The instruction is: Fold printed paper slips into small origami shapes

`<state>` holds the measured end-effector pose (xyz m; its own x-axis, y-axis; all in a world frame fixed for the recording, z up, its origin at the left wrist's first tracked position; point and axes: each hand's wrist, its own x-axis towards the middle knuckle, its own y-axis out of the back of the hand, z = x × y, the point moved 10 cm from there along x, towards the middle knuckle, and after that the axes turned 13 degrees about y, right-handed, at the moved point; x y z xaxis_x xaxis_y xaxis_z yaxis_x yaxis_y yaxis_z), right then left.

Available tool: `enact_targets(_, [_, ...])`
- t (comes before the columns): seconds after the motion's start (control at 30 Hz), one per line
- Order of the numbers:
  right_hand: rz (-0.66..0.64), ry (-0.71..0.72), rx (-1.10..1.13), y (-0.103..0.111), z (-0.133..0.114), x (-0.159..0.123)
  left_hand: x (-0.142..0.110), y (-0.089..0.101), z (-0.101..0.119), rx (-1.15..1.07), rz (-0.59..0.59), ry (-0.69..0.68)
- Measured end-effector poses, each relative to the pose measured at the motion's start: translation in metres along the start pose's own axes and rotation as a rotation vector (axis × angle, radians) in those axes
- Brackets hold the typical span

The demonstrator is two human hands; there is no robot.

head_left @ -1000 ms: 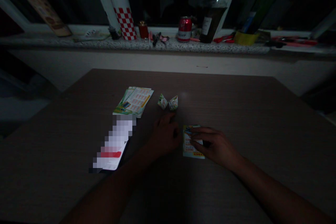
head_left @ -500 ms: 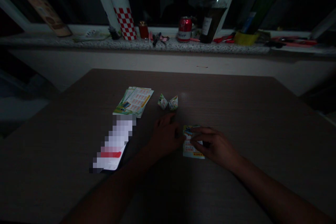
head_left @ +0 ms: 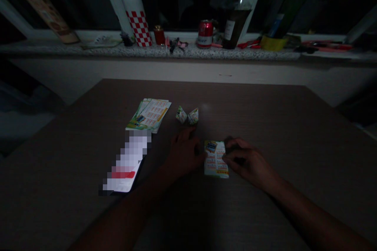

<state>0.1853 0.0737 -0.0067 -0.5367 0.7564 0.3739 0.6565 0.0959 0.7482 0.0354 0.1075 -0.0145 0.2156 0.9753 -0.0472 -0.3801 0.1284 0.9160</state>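
The small printed sheet (head_left: 216, 159) lies flat on the surface (head_left: 265, 113) between my two hands, its picture at the far left corner and a yellow strip at the near right one; my left hand (head_left: 187, 153) is at its left edge, the thumb reaching that edge, the fingers loosely curled and parted from the thumb, with nothing gripped between them; my right hand (head_left: 253, 164) is at the opposite edge, thumb and forefinger brought close together there, though I cannot tell whether those fingers pinch the paper or only rest by it.

Just beyond my left hand stand two folded paper pieces (head_left: 181, 115), side by side and pointed at the top; further left lies a loose stack of printed sheets (head_left: 150, 113), slightly fanned; nearer to me is the phone (head_left: 126, 168), its screen lit and partly pixelated, its far end close to the stack.

Past the surface, on the windowsill (head_left: 188, 53), I have a white bottle with red checks (head_left: 140, 23), a small red jar (head_left: 159, 35) and a red can (head_left: 205, 34); it is dim all round.
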Motion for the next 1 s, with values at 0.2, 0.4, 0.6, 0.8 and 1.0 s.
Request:
enact_targets(0.2, [0.006,-0.003,0.041,0.000,0.002,0.001,-0.008,0.008,0.011,0.047,0.083,-0.060])
enact_targets(0.4, [0.024,0.020,0.056,0.002,0.001,0.002,-0.033,-0.003,0.057,0.070,0.027,-0.508])
enact_targets(0.6, [0.043,-0.035,0.083,0.002,0.006,0.004,-0.036,-0.019,0.058,0.012,-0.077,-0.599])
enact_targets(0.8, [0.082,-0.070,0.012,0.007,0.020,0.012,-0.034,-0.021,0.056,0.003,-0.091,-0.577])
enact_targets(1.0, [0.119,-0.087,-0.044,0.009,0.029,0.017,-0.031,-0.019,0.057,-0.020,-0.114,-0.541])
